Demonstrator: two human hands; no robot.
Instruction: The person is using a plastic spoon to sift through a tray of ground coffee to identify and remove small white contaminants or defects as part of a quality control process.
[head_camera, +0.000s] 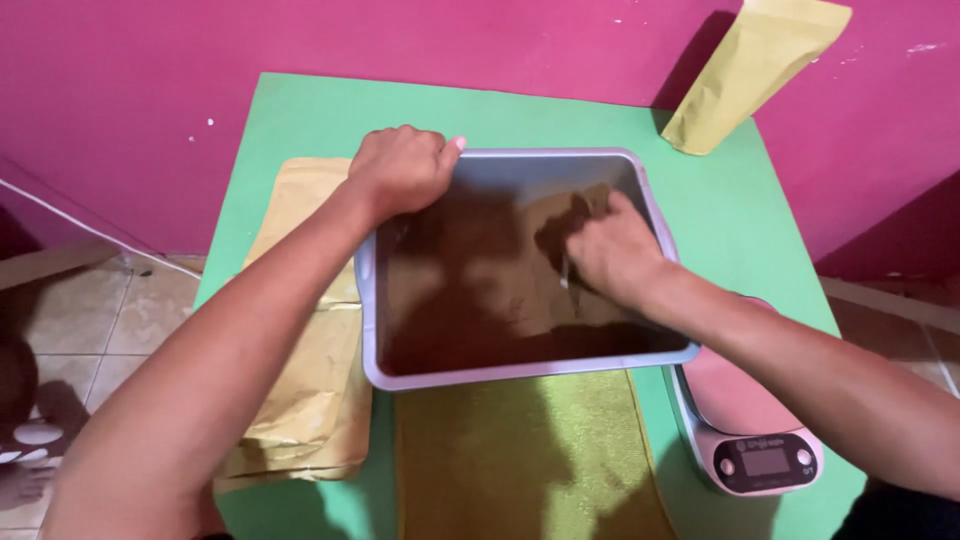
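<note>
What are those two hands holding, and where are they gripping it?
The left hand grips the grey tray by its far left corner. The right hand is down in the brown powder; what its fingers hold cannot be told.

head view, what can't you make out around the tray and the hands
- Head view: what the right hand grips in the brown powder; its fingers hide all but a thin sliver.
- Scale: display too small; the right forearm covers its platform.
- Pouches left of the grey tray: left forearm crosses them.
</note>
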